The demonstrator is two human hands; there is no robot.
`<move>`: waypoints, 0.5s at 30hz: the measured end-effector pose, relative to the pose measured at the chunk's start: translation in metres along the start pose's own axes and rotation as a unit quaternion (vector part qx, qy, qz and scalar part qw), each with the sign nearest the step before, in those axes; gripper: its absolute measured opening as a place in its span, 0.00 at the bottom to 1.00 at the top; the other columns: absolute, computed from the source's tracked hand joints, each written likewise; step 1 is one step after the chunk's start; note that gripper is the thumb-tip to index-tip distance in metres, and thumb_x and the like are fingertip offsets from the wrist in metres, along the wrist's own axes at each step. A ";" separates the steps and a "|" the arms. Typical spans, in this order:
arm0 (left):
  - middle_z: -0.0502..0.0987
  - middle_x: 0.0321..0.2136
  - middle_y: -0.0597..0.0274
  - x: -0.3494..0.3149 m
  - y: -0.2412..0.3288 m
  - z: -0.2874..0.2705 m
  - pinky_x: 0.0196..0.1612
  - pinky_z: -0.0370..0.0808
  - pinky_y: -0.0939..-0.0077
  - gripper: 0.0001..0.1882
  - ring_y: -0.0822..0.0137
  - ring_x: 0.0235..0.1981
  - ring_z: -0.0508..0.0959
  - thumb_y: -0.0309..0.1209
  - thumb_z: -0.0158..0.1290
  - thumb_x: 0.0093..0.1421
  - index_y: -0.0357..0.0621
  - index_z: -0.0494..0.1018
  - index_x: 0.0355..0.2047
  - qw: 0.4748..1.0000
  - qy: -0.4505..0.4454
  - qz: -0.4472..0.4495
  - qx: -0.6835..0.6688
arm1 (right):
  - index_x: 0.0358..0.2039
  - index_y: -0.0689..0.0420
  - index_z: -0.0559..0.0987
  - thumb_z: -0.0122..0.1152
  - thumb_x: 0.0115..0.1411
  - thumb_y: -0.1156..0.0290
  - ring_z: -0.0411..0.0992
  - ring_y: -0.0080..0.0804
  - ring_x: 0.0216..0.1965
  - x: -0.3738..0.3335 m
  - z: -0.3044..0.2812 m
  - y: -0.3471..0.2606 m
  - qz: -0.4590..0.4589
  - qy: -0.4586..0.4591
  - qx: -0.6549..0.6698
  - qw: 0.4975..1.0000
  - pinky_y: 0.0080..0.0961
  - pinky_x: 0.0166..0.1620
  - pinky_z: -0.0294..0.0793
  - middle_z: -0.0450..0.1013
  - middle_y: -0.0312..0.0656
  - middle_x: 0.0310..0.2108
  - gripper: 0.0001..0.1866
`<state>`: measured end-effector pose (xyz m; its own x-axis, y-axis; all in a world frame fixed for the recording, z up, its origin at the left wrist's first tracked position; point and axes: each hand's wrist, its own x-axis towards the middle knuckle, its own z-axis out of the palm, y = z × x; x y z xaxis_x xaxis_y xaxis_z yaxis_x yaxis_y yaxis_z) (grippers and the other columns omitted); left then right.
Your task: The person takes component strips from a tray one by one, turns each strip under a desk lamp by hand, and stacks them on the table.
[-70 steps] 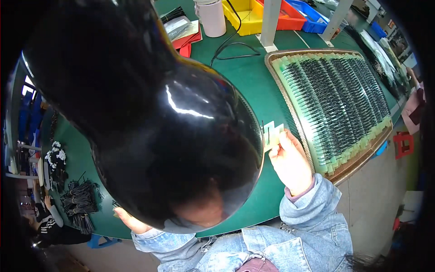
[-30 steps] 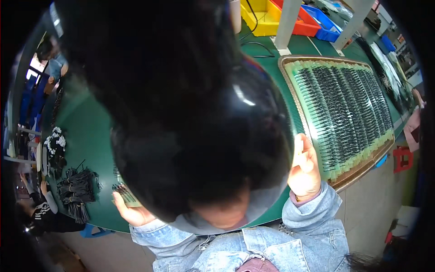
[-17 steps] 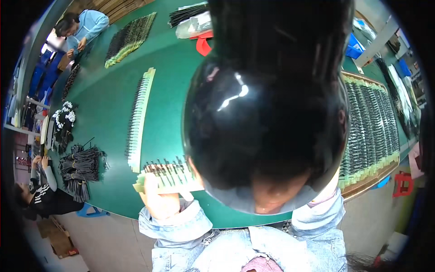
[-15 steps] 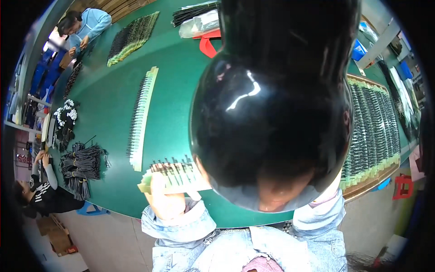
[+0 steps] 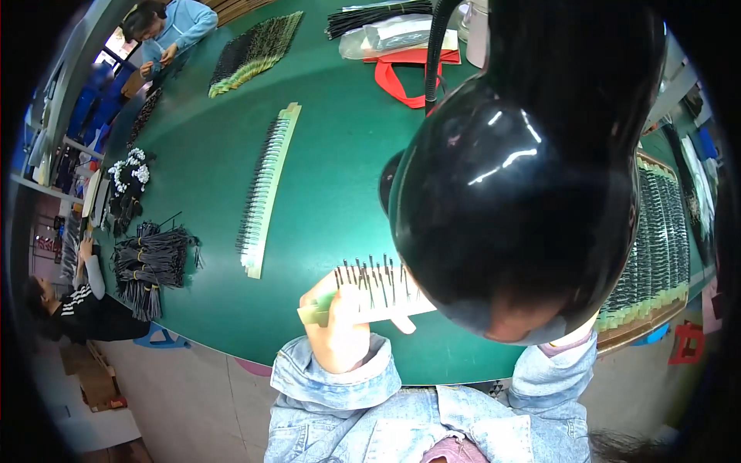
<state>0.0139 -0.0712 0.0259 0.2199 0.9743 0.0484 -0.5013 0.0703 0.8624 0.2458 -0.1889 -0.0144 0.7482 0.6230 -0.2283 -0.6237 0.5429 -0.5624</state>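
My left hand is closed around the left end of a pale green strip, the thumb pressed on its near face. A row of thin black pieces stands up from this strip, tips upward. A large glossy black lamp head covers the strip's right end. The same lamp hides most of my right hand; only the wrist side shows below it, so its fingers cannot be seen. Beyond my left hand, another pale green strip filled with black pieces lies on the green table.
Bundled dark cables lie at the left, near white-tipped ones. A tray of filled strips stands right. More strips, a red strap and black wires are at the back. Two people work along the left edge.
The view has shifted, so the table things and the lamp appear further right. My left hand keeps its grip on the strip, its fingers and thumb now seen from a slightly different angle.
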 end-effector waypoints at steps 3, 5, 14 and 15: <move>0.69 0.15 0.57 0.001 0.002 -0.001 0.16 0.62 0.83 0.15 0.73 0.13 0.67 0.32 0.42 0.53 0.28 0.65 0.22 0.996 -0.060 -0.008 0.061 | 0.42 0.58 0.65 0.42 0.57 0.68 0.61 0.16 0.26 0.003 -0.007 -0.004 0.019 -0.085 0.045 0.995 0.08 0.30 0.65 0.65 0.37 0.35 0.14; 0.69 0.14 0.57 0.000 0.003 -0.002 0.15 0.63 0.83 0.15 0.73 0.12 0.66 0.32 0.42 0.53 0.28 0.65 0.22 0.995 -0.065 -0.004 0.072 | 0.42 0.59 0.66 0.42 0.57 0.68 0.61 0.16 0.26 0.002 -0.004 -0.004 0.012 -0.068 0.047 0.997 0.07 0.30 0.65 0.65 0.37 0.34 0.13; 0.68 0.13 0.57 0.000 0.002 -0.006 0.13 0.64 0.84 0.15 0.72 0.10 0.66 0.33 0.43 0.54 0.27 0.65 0.23 0.989 -0.072 0.011 0.130 | 0.36 0.59 0.70 0.43 0.57 0.68 0.63 0.15 0.27 0.009 -0.021 -0.003 0.091 -0.265 0.095 0.955 0.06 0.29 0.65 0.67 0.37 0.32 0.11; 0.68 0.13 0.57 0.000 0.001 -0.007 0.12 0.64 0.84 0.15 0.71 0.10 0.66 0.33 0.43 0.54 0.27 0.64 0.23 0.989 -0.061 0.017 0.135 | 0.34 0.58 0.71 0.43 0.57 0.66 0.64 0.16 0.27 0.010 -0.025 -0.002 0.061 -0.226 0.078 0.969 0.06 0.27 0.65 0.68 0.36 0.33 0.11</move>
<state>0.0071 -0.0698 0.0236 0.3145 0.9409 0.1255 -0.2711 -0.0377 0.9618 0.2598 -0.1981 -0.0354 0.5132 0.8518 0.1054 -0.7541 0.5062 -0.4184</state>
